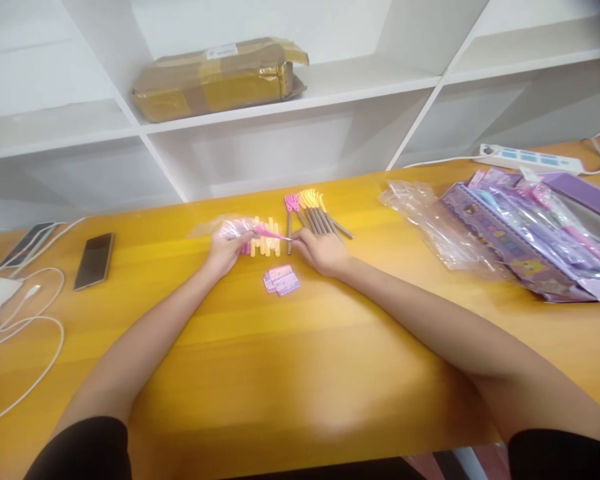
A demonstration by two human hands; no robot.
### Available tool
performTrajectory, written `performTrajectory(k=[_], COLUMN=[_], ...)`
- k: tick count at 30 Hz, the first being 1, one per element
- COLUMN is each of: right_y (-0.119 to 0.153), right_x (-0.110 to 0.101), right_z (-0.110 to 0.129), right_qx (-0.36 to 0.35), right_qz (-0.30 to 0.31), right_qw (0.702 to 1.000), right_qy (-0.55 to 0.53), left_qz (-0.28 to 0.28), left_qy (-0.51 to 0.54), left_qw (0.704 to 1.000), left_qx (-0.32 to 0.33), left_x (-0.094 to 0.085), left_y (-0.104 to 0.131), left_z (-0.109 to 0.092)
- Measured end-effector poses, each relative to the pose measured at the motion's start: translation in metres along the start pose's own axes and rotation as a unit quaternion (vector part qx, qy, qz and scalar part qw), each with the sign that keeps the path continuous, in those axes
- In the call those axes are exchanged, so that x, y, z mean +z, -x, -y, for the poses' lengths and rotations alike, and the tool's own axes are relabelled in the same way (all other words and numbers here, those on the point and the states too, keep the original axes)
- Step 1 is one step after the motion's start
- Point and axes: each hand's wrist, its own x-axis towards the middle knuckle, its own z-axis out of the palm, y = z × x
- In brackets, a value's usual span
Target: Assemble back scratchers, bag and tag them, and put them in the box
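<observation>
Between my two hands a thin pink piece with a dark tip [273, 233] is stretched level above the table. My left hand [227, 251] pinches its pink end, beside clear plastic wrap [234, 225] and several pale orange sticks [266, 247]. My right hand [324, 249] has its fingers closed on the dark tip. Just behind my right hand lie several grey sticks with yellow tops [312, 199] and some with pink tops [292, 202]. Nearer to me, small pink and purple cards [282, 280] overlap on the table.
On the wooden table [300, 373], a phone [94, 261] and white cables [55, 320] are at left. At right are clear bags [437, 230], a purple box of packaged items [520, 243] and a power strip [530, 160]. A taped carton [217, 80] sits on the shelf.
</observation>
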Motion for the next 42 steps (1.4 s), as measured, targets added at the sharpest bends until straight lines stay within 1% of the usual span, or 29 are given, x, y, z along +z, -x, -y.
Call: performTrajectory(k=[3, 7, 10, 14, 17, 20, 24, 27, 31, 36, 39, 42], right_y=[0.001, 0.0, 0.0, 0.0, 0.0, 0.0, 0.001, 0.001, 0.001, 0.002, 0.003, 0.005], right_x=[-0.004, -0.005, -0.003, -0.003, -0.005, -0.006, -0.007, -0.009, -0.01, -0.009, -0.008, -0.007], right_z=[0.002, 0.003, 0.003, 0.002, 0.002, 0.003, 0.004, 0.006, 0.007, 0.006, 0.005, 0.007], right_qx=[-0.004, -0.027, -0.051, -0.068, -0.075, -0.081, -0.094, -0.099, -0.097, -0.094, -0.089, -0.086], right_qz=[-0.004, -0.013, -0.036, -0.072, -0.082, -0.087, -0.089, -0.076, -0.065, -0.072, -0.084, -0.096], right_qw=[1.0, 1.0, 0.998, 0.995, 0.994, 0.993, 0.992, 0.992, 0.993, 0.993, 0.992, 0.991], right_qy=[-0.015, 0.004, 0.024, 0.024, 0.015, 0.011, 0.018, 0.017, 0.011, -0.004, -0.018, -0.032], left_qz=[-0.013, -0.035, -0.043, -0.021, 0.005, 0.019, 0.016, 0.01, 0.021, 0.036, 0.042, 0.034], left_qy=[0.002, 0.031, 0.046, 0.049, 0.044, 0.034, 0.029, 0.024, 0.008, -0.006, -0.027, -0.04], left_qw=[1.0, 0.999, 0.998, 0.998, 0.999, 0.999, 0.999, 0.999, 0.999, 0.998, 0.998, 0.998], left_qx=[0.019, 0.01, -0.004, -0.018, -0.025, -0.035, -0.036, -0.039, -0.046, -0.051, -0.043, -0.026], left_x=[-0.001, -0.003, -0.004, -0.004, -0.002, -0.002, -0.005, -0.006, -0.005, -0.003, -0.002, 0.001], left_y=[-0.002, -0.006, -0.007, -0.005, -0.002, -0.001, -0.003, -0.003, -0.001, 0.003, 0.003, 0.006], left_z=[0.0, -0.002, -0.002, -0.004, -0.005, -0.004, 0.001, 0.002, 0.001, 0.0, 0.0, 0.004])
